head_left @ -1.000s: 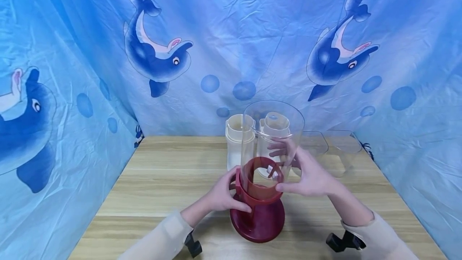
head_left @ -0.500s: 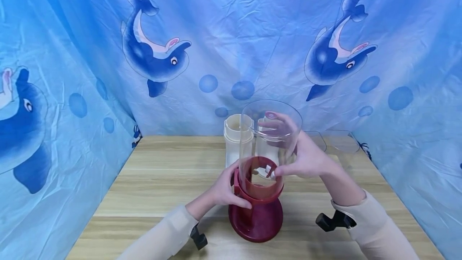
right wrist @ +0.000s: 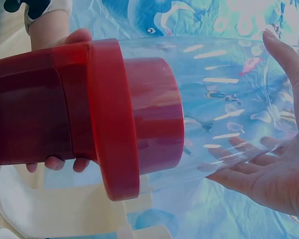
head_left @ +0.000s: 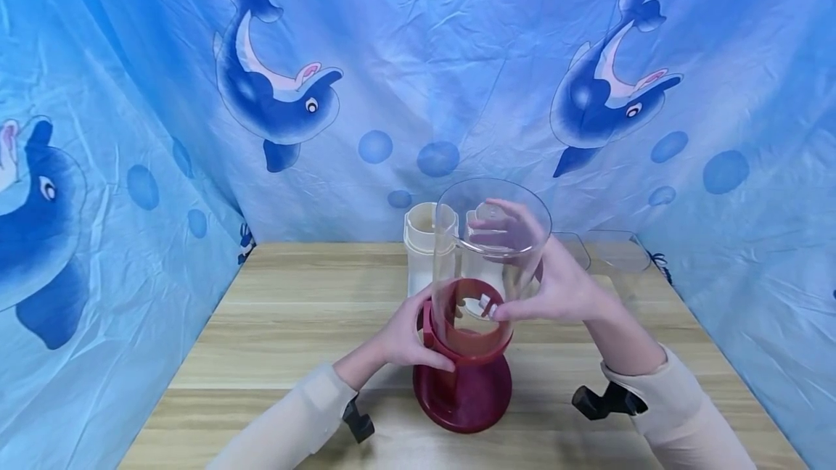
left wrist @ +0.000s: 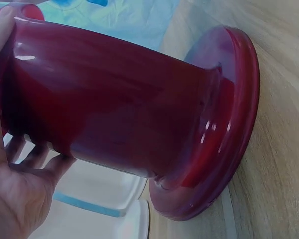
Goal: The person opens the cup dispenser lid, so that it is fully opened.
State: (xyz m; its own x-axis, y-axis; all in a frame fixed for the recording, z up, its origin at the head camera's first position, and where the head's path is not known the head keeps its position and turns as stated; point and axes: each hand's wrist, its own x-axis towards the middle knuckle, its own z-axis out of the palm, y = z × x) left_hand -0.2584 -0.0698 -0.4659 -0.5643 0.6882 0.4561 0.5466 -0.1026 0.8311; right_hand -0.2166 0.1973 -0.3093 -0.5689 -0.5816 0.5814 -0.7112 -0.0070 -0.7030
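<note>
A glossy dark red stand (head_left: 465, 397) with a round foot rises upright from the table, its brighter red collar (right wrist: 112, 119) at the top. A clear cylinder (right wrist: 224, 99) sits in that collar, around a shorter red inner ring (right wrist: 159, 114), with its wide mouth upward. My left hand (head_left: 405, 339) grips the stand just under the collar; in the left wrist view its fingers (left wrist: 35, 164) wrap round behind the red column (left wrist: 109, 94). My right hand (head_left: 564, 292) holds the clear cylinder from the right, thumb in front and fingers behind, visible through the wall.
A white stand (head_left: 427, 252) is close behind the red one, with a second white stand (head_left: 483, 278) seen through the clear cylinder. Further clear containers (head_left: 617, 251) are at the back right. A blue dolphin-print cloth (head_left: 405, 78) hangs behind the wooden table (head_left: 294, 310).
My right hand has moved up along the clear cylinder from near the collar, its fingers now higher behind the wall. My left hand keeps its hold on the stand.
</note>
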